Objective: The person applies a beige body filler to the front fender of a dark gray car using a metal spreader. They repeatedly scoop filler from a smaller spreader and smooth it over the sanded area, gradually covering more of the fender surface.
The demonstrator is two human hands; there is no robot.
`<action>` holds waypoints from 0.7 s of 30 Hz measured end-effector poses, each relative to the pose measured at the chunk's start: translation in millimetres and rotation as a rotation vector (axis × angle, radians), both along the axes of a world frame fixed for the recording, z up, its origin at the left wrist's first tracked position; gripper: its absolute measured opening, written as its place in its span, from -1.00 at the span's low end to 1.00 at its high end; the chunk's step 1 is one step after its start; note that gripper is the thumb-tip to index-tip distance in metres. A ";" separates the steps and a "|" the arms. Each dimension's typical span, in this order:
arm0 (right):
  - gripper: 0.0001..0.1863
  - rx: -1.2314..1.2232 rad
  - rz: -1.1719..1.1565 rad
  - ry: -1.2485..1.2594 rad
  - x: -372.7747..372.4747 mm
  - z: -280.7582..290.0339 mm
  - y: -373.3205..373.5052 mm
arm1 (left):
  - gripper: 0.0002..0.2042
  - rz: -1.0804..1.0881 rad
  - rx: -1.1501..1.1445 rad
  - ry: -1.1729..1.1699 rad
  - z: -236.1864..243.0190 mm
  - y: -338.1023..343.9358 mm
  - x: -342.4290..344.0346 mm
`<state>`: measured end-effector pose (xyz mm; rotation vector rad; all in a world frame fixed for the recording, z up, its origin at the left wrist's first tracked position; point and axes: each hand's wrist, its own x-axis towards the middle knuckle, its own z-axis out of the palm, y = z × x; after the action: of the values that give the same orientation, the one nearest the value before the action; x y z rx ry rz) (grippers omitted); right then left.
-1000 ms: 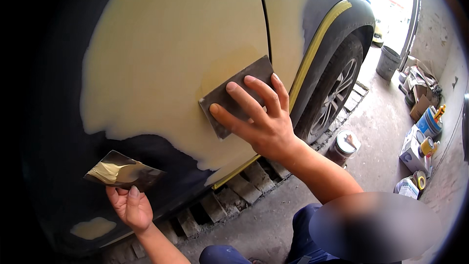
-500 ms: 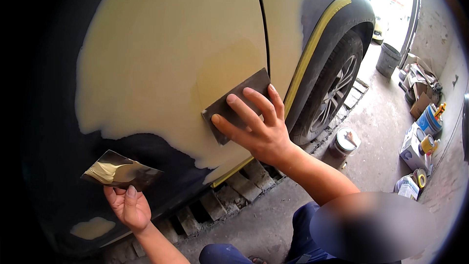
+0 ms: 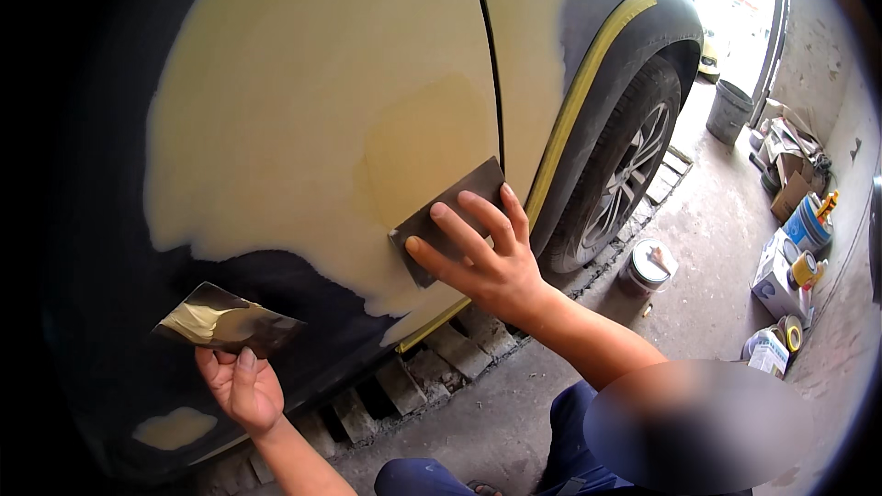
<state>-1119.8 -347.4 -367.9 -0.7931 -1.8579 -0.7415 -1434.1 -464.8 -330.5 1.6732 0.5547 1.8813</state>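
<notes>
With its fingers spread across the back of a dark, flat putty spreader (image 3: 446, 211), my right hand (image 3: 491, 262) presses it against the car door (image 3: 276, 129). Pale yellow body filler covers much of that door, and a fresher, deeper yellow patch (image 3: 413, 138) shows just above the spreader. At lower left my left hand (image 3: 243, 390) pinches a second metal spreader (image 3: 262, 329) by its lower edge, thumb on top. A thick lump of creamy filler (image 3: 197, 321) lies on that blade. This second spreader is held up in front of the dark lower door.
Yellow masking tape (image 3: 588, 83) edges the wheel arch beside the rear wheel (image 3: 634, 165). A lidded tub (image 3: 646, 266) stands on the floor near the tyre. Along the right wall are a grey bucket (image 3: 730, 112), a blue can (image 3: 808, 223), a white box (image 3: 776, 276) and tape rolls.
My right hand has moved slightly down the door with its spreader, uncovering more of the deeper yellow patch. My left hand stays where it was.
</notes>
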 end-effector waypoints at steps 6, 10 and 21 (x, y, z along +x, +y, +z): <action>-0.38 -0.060 0.016 -0.038 4.2 -9.4 -8.5 | -0.44 -0.023 -0.044 -0.022 4.2 -0.6 2.9; -0.52 -0.104 -0.005 -0.108 7.6 -19.5 -15.2 | -0.43 -0.062 -0.089 -0.077 2.8 -1.1 5.6; -0.47 -0.502 0.980 0.607 21.1 13.7 -109.4 | -0.51 -0.217 -0.563 -0.659 -40.1 -37.0 150.8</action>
<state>-1098.7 -456.9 -354.1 -0.2520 -1.5811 0.5494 -1283.3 -501.7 -370.6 0.6715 0.5266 1.7567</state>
